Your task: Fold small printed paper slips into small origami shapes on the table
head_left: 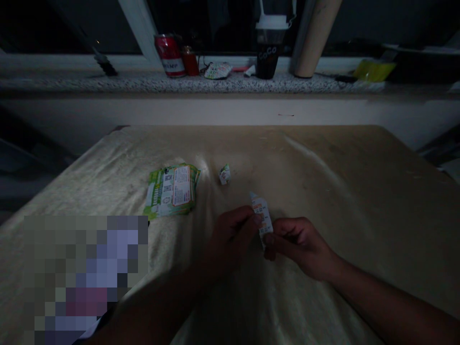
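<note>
Between my two hands, above the cloth-covered table (323, 191), is a strip of printed paper or wrapper (265, 219), white with orange patches and dark print. My left hand (233, 235) pinches its left edge with thumb and forefinger. At its lower end my right hand (298, 244) grips it, also with closed fingers. Just beyond my hands sits a small folded piece (224, 175) of white and green printed material. Left of it a green and white printed packet (171, 190) lies flat, its panel of small print facing up. The light is dim, so the print is unreadable.
A pixelated patch (97, 273) covers the table's near left. On the speckled window sill (140, 85) stand a red can (170, 56), an orange lighter-like object (190, 61), a crumpled wrapper (218, 71), a lidded drink cup (269, 50), a tan tube (316, 38) and a yellow item (373, 71).
</note>
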`<state>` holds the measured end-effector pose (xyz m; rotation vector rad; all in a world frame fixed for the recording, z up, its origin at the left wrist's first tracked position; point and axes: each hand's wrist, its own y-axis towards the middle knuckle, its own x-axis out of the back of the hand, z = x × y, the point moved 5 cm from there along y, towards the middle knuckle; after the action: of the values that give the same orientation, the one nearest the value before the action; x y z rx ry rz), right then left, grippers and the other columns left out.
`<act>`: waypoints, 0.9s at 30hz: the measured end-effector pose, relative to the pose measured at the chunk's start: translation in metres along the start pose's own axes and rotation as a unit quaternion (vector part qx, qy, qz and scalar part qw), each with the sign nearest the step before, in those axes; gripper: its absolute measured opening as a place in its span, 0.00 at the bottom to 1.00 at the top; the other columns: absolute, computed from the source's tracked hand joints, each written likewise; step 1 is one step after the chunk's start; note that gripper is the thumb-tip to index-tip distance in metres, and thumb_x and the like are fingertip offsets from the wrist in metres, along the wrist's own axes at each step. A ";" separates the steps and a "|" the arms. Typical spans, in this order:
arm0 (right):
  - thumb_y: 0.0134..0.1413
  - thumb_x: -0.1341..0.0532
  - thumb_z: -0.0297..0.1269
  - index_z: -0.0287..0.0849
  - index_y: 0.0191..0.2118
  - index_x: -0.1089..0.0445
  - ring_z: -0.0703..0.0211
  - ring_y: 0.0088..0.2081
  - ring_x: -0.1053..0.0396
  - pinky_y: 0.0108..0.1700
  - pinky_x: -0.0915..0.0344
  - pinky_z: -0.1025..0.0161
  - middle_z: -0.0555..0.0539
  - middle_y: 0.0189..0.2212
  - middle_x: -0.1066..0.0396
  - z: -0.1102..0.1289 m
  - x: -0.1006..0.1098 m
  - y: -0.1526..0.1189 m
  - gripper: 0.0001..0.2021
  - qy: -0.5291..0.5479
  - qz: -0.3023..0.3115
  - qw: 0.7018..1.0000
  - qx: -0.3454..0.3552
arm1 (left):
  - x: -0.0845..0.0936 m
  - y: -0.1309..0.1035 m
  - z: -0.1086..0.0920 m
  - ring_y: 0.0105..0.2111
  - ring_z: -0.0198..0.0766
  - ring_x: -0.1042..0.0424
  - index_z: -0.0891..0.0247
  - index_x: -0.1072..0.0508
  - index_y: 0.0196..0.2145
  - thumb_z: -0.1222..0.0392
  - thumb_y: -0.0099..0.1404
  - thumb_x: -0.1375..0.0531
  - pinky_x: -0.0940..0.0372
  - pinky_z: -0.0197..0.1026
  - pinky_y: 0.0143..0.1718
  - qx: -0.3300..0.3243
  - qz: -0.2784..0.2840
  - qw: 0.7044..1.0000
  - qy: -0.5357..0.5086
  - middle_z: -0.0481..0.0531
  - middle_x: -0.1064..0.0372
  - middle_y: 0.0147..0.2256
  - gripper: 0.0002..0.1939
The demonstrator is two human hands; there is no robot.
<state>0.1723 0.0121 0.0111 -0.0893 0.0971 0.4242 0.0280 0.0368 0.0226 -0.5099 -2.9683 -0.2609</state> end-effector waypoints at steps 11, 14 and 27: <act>0.51 0.30 0.38 0.42 0.37 0.29 0.65 0.28 0.34 0.30 0.36 0.68 0.52 0.27 0.30 -0.001 0.004 0.001 0.10 -0.055 -0.088 0.994 0.030 | 0.003 -0.002 -0.005 0.25 0.32 0.37 0.65 0.30 0.27 0.56 0.70 0.46 0.43 0.36 0.28 -0.014 -0.054 0.988 0.146 0.46 0.35 0.24 0.15; 0.51 0.30 0.36 0.43 0.40 0.28 0.64 0.27 0.35 0.30 0.37 0.67 0.53 0.26 0.31 0.002 0.005 -0.001 0.11 -0.135 -0.131 0.980 0.064 | 0.001 -0.001 -0.006 0.24 0.32 0.38 0.65 0.31 0.26 0.56 0.70 0.46 0.44 0.36 0.27 -0.017 -0.044 0.986 0.161 0.45 0.37 0.23 0.15; 0.63 0.40 0.41 0.41 0.33 0.33 0.65 0.27 0.45 0.28 0.46 0.66 0.53 0.25 0.42 0.005 0.001 0.000 0.10 -0.080 -0.037 0.994 0.057 | 0.000 0.003 0.001 0.25 0.32 0.37 0.65 0.30 0.29 0.55 0.68 0.42 0.44 0.35 0.28 -0.044 0.049 0.994 0.087 0.46 0.35 0.25 0.13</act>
<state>0.1737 0.0125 0.0157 0.0534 -0.0396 0.3497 0.0289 0.0393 0.0220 -0.6084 -2.7632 -0.4063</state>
